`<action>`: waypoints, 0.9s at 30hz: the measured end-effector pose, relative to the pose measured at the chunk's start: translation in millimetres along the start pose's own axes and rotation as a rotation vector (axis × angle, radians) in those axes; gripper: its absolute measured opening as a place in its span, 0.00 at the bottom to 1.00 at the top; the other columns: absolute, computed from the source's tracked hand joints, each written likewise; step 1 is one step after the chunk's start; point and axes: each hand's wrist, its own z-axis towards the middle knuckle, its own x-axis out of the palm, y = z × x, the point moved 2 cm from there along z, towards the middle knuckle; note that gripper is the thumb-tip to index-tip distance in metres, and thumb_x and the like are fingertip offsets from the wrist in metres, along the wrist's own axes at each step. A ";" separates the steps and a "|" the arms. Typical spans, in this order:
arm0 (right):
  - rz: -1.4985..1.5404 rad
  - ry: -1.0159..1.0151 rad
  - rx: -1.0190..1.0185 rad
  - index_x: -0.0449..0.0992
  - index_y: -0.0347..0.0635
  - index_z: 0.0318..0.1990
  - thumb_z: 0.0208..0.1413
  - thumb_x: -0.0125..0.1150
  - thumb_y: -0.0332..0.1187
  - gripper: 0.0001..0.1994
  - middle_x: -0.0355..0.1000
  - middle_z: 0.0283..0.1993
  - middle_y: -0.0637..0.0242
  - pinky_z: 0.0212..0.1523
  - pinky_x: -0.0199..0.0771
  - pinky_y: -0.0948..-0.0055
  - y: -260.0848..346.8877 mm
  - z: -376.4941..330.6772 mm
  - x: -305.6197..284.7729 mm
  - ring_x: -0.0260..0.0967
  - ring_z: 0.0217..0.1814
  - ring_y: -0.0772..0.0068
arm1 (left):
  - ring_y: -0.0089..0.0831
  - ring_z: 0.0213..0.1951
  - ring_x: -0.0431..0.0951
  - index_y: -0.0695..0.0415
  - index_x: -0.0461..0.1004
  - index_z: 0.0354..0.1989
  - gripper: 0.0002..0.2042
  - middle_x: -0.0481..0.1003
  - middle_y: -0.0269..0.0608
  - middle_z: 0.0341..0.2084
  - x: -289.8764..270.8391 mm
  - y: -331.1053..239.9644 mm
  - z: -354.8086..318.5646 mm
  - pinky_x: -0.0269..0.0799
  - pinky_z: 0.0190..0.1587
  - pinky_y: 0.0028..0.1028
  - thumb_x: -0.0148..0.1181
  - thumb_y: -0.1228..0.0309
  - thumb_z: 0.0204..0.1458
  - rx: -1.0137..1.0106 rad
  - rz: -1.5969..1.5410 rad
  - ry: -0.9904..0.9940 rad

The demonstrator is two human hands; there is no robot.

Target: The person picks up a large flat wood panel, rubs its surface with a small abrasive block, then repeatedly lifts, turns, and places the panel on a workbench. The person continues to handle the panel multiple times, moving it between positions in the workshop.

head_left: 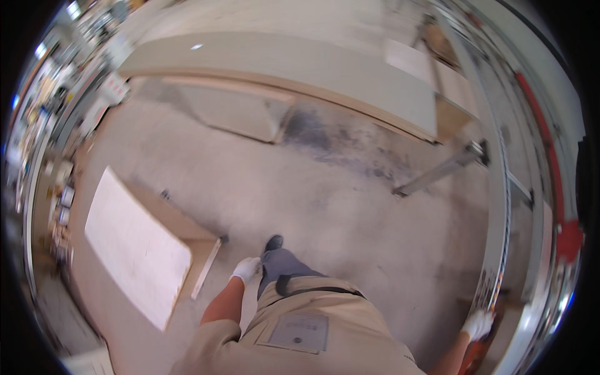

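My left hand, in a white glove, hangs beside my left thigh, near the near corner of a white-topped low table. Nothing shows in it, but its fingers are too blurred to make out how they are bent. Low on the right, my right hand, also white-gloved, is at the edge of a long grey metal rail. Under and beside that hand is an orange-red part, partly covered by my arm. Whether the right hand grips the part, the rail or nothing is hidden.
A long stack of flat boards spans the far side, with a smaller pale panel below it. A slanted metal leg reaches out from the rail. Red bars run along the right. Shelves with small boxes line the left.
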 end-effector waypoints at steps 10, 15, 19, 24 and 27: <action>0.247 0.616 -0.025 0.70 0.37 0.67 0.56 0.64 0.49 0.35 0.63 0.73 0.45 0.80 0.46 0.49 218.2 -288.6 66.6 0.53 0.79 0.44 | 0.32 0.31 0.76 0.56 0.74 0.35 0.10 0.75 0.38 0.29 -145.8 -197.2 110.8 0.75 0.36 0.34 0.60 0.62 0.60 0.199 0.348 0.198; 0.520 0.874 0.170 0.71 0.42 0.67 0.57 0.57 0.44 0.30 0.64 0.72 0.45 0.71 0.65 0.52 308.8 -411.8 -0.4 0.65 0.70 0.42 | 0.37 0.32 0.78 0.58 0.76 0.36 0.09 0.76 0.42 0.30 -234.0 -241.3 174.6 0.75 0.36 0.38 0.60 0.65 0.57 0.278 1.234 0.127; 0.568 1.043 0.507 0.68 0.44 0.70 0.58 0.56 0.43 0.31 0.61 0.75 0.46 0.72 0.65 0.55 315.5 -494.3 -13.7 0.63 0.73 0.45 | 0.39 0.35 0.79 0.58 0.76 0.38 0.10 0.76 0.42 0.32 -203.9 -324.6 195.8 0.76 0.38 0.40 0.60 0.64 0.59 0.138 0.959 0.180; 0.573 1.113 1.031 0.69 0.41 0.69 0.59 0.56 0.45 0.31 0.67 0.71 0.46 0.72 0.66 0.54 317.9 -538.8 -3.5 0.64 0.73 0.46 | 0.42 0.37 0.80 0.59 0.77 0.40 0.11 0.77 0.43 0.35 -95.4 -460.6 237.4 0.77 0.40 0.44 0.60 0.62 0.61 0.432 0.914 0.405; 0.659 1.077 1.237 0.69 0.40 0.68 0.59 0.56 0.47 0.32 0.68 0.69 0.45 0.72 0.65 0.56 338.5 -547.0 6.2 0.64 0.73 0.47 | 0.43 0.39 0.81 0.60 0.77 0.42 0.12 0.78 0.43 0.37 -4.9 -539.6 211.6 0.77 0.42 0.46 0.61 0.61 0.63 0.768 1.048 0.564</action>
